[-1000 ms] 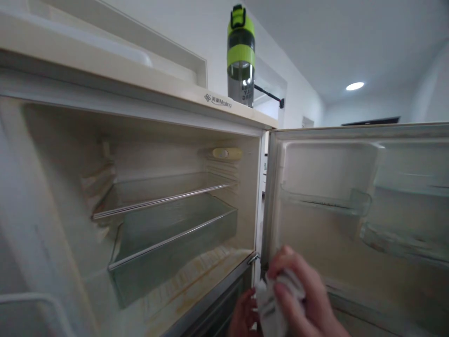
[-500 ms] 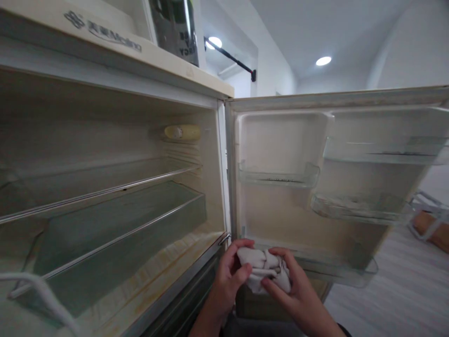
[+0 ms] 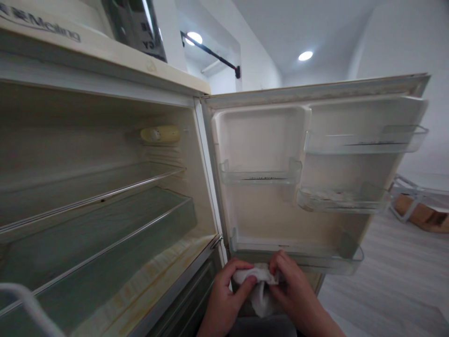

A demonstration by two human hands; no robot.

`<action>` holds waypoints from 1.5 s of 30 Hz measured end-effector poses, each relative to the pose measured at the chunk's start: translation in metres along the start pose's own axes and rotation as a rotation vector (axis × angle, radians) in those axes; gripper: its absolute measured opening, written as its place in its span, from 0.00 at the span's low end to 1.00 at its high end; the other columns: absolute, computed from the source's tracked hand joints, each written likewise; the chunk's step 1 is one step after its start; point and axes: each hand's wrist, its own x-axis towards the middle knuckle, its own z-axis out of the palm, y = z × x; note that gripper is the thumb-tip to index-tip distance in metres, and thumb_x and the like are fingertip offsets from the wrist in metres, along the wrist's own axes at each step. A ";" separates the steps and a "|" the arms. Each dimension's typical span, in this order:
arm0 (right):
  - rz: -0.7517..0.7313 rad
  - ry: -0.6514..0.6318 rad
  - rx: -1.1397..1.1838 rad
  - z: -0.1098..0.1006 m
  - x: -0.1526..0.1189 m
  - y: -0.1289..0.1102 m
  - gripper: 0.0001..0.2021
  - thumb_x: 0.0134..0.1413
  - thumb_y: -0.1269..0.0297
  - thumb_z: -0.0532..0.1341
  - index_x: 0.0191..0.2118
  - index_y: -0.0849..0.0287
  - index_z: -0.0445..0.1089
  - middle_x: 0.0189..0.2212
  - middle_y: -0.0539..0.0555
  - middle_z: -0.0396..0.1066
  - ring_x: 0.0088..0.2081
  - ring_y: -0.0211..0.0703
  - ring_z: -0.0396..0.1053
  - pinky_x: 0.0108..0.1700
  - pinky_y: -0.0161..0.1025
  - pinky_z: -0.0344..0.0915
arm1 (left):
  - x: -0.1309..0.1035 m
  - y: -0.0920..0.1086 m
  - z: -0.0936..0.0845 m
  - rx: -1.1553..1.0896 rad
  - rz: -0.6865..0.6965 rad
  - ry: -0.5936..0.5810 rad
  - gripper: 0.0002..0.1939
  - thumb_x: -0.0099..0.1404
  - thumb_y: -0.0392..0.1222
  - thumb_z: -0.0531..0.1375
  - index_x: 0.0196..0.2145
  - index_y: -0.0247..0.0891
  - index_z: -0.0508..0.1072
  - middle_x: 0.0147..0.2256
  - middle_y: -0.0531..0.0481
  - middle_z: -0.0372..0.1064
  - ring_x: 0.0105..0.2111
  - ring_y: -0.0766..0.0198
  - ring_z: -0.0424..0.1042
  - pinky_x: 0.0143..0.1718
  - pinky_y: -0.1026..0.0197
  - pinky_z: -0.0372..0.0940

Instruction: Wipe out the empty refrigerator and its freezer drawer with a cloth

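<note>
A crumpled white cloth (image 3: pixel 261 292) hangs between both hands, low in the head view, with a loose part drooping below the fingers. My left hand (image 3: pixel 229 290) pinches its left side between thumb and fingers. At its right side, my right hand (image 3: pixel 289 283) is closed on the fabric with bent fingers. Behind the hands stands the fridge door (image 3: pixel 259 215), swung wide. The lowest door shelf (image 3: pixel 329 262), made of clear plastic, lies just beyond my fingers. To the left is the fridge interior (image 3: pixel 87 140), with yellowish stains along its floor.
Inside the fridge are a glass shelf (image 3: pixel 115 192), a clear drawer (image 3: pixel 105 252) and a yellowish lamp cover (image 3: pixel 160 135). A white cable or tube (image 3: pixel 30 304) curves in at bottom left. A dark container (image 3: pixel 135 28) stands on top. A brown box (image 3: pixel 421 213) sits at right.
The view has turned rightward, so the fridge appears further left. The cloth, bundled before, now hangs partly unfolded. My right hand's fingers have curled in tighter on it.
</note>
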 end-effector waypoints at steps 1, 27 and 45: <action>0.017 -0.013 -0.025 -0.001 -0.001 0.002 0.11 0.51 0.79 0.57 0.34 0.56 0.57 0.35 0.50 0.63 0.38 0.41 0.62 0.40 0.37 0.58 | -0.001 0.000 -0.001 0.018 0.010 -0.005 0.14 0.63 0.52 0.64 0.40 0.41 0.76 0.39 0.49 0.73 0.40 0.60 0.71 0.44 0.62 0.62; -0.236 0.141 -0.188 0.035 -0.032 -0.003 0.05 0.59 0.73 0.56 0.36 0.56 0.60 0.32 0.52 0.66 0.33 0.40 0.66 0.33 0.35 0.63 | -0.005 -0.007 -0.001 0.020 -0.027 -0.123 0.15 0.69 0.54 0.54 0.35 0.39 0.70 0.32 0.51 0.70 0.33 0.61 0.68 0.35 0.62 0.62; -0.068 0.048 0.002 0.057 -0.066 0.014 0.16 0.57 0.76 0.52 0.50 0.59 0.68 0.41 0.58 0.74 0.42 0.45 0.74 0.44 0.41 0.75 | 0.004 0.002 0.028 0.148 0.025 -0.280 0.09 0.63 0.47 0.62 0.34 0.40 0.69 0.28 0.57 0.63 0.30 0.65 0.62 0.32 0.64 0.55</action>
